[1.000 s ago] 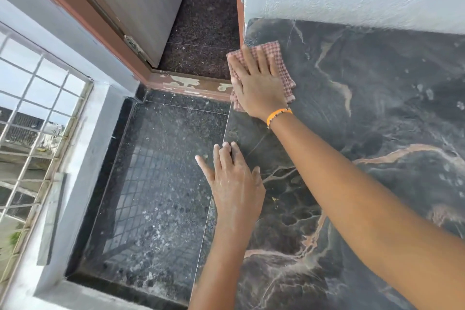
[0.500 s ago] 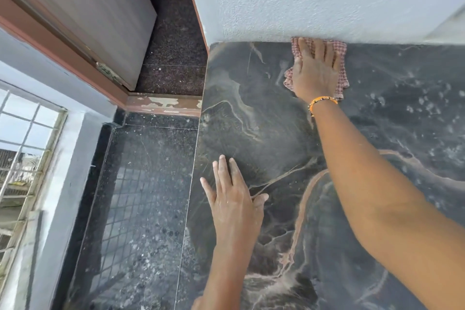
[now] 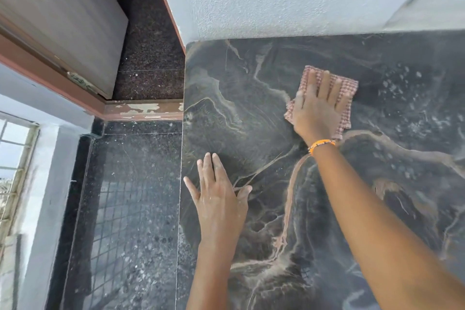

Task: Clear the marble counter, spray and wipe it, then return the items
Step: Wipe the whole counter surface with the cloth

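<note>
Right hand [image 3: 318,113] flat on checked cloth [image 3: 346,88]; left hand [image 3: 219,202] flat on marble counter [image 3: 251,98].

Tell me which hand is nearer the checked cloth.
Right. The right hand presses flat on the checked cloth; the left hand rests apart, nearer the counter's left edge.
</note>
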Available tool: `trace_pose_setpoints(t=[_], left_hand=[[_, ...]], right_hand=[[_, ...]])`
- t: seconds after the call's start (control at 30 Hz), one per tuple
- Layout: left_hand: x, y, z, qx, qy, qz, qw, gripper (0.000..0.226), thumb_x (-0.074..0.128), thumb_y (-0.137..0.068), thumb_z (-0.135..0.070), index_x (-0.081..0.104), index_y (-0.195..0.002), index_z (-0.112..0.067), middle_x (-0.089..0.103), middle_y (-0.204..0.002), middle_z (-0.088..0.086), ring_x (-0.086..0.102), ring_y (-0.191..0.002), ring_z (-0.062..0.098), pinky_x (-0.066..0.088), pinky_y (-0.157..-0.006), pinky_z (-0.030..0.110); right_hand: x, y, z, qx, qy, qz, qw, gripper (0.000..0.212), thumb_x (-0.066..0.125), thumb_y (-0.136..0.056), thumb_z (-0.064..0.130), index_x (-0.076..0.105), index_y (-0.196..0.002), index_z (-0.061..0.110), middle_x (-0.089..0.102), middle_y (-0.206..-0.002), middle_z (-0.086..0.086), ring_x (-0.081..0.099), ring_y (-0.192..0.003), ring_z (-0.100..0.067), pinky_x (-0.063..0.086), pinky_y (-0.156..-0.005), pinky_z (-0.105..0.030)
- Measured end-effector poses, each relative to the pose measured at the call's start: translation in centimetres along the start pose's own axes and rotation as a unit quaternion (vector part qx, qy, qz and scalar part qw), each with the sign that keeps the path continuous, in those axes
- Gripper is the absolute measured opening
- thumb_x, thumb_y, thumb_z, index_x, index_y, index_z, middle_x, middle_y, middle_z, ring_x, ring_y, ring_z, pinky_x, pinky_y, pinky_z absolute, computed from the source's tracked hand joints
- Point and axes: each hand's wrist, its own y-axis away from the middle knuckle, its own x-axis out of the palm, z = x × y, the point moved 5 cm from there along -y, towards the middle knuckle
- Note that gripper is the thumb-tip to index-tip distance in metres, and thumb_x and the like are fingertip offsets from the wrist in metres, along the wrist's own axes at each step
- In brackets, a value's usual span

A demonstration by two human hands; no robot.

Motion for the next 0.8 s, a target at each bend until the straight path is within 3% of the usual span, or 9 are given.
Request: trace_pose_setpoints(t=[0.17,0.27,0.37,0.43,0.53,0.67,0.8], left_hand=[[-0.7,1.1,1.9,-0.026,-0.014,0.01,1.0,0.092,0.054,-0.088,-0.045,-0.007,-0.148,-0.011,-0.007,-0.159,0.001,-0.011,-0.146,0.019,-0.013,-0.114,0.046],[-0.8,1.9,3.1,-0.062,-0.019,0.021,0.998,0.093,0.054,-0.087,-0.045,-0.008,-0.148,-0.011,-0.009,-0.159,0.002,-0.012,-0.146,0.019,-0.012,-0.114,0.046],[-0.6,2.3,2.8,-0.067,-0.029,0.035,0.997,0.095,0.053,-0.087,-0.049,-0.011,-0.147,-0.011,-0.013,-0.158,0.002,-0.014,-0.145,0.02,-0.011,-0.115,0.045],[-0.3,2.4,2.0,-0.047,-0.046,0.037,0.997,0.096,0.051,-0.087,-0.051,-0.013,-0.147,-0.012,-0.016,-0.158,0.002,-0.016,-0.145,0.021,-0.012,-0.114,0.045],[0.4,2.3,0.7,-0.02,-0.063,0.041,0.997,0.097,0.051,-0.087,-0.05,-0.018,-0.145,-0.012,-0.02,-0.157,0.003,-0.02,-0.144,0.021,-0.017,-0.112,0.043],[1.6,2.5,-0.4,-0.01,-0.065,0.061,0.996,0.1,0.054,-0.086,-0.049,-0.017,-0.146,-0.01,-0.026,-0.154,0.007,-0.013,-0.146,0.021,-0.014,-0.114,0.041],[1.9,2.6,-0.5,-0.01,-0.089,0.06,0.994,0.102,0.055,-0.085,-0.05,-0.015,-0.146,-0.008,-0.027,-0.154,0.01,-0.009,-0.146,0.021,-0.011,-0.115,0.041]], right_hand=[[2.5,4.3,11.7,-0.16,-0.007,0.041,0.986,0.057,0.025,-0.096,0.038,0.009,-0.149,0.025,0.002,-0.159,-0.009,0.0,-0.146,-0.035,-0.007,-0.114,-0.052],[3.5,7.6,17.7,-0.312,-0.008,0.08,0.947,0.056,0.028,-0.096,0.039,0.014,-0.149,0.027,0.006,-0.159,-0.006,0.001,-0.146,-0.032,-0.011,-0.114,-0.049],[3.9,9.4,19.0,-0.449,0.032,0.107,0.887,0.052,0.026,-0.097,0.041,0.019,-0.147,0.031,0.013,-0.159,0.0,0.008,-0.146,-0.026,-0.002,-0.117,-0.05],[3.7,7.4,18.1,-0.471,0.04,0.111,0.874,0.052,0.024,-0.097,0.043,0.017,-0.147,0.031,0.014,-0.158,0.003,0.011,-0.146,-0.023,0.003,-0.119,-0.049],[2.7,1.1,15.1,-0.408,0.033,0.1,0.907,0.053,0.023,-0.097,0.043,0.014,-0.148,0.031,0.014,-0.158,0.003,0.01,-0.146,-0.023,0.004,-0.119,-0.05],[1.0,-7.5,7.0,-0.23,0.004,0.073,0.97,0.052,0.022,-0.098,0.041,0.013,-0.148,0.032,0.012,-0.159,0.004,0.008,-0.147,-0.023,0.004,-0.118,-0.049],[-0.7,-10.5,-3.2,-0.058,-0.003,0.032,0.998,0.053,0.025,-0.096,0.037,0.017,-0.148,0.028,0.013,-0.159,0.001,0.009,-0.146,-0.026,0.005,-0.118,-0.051]])
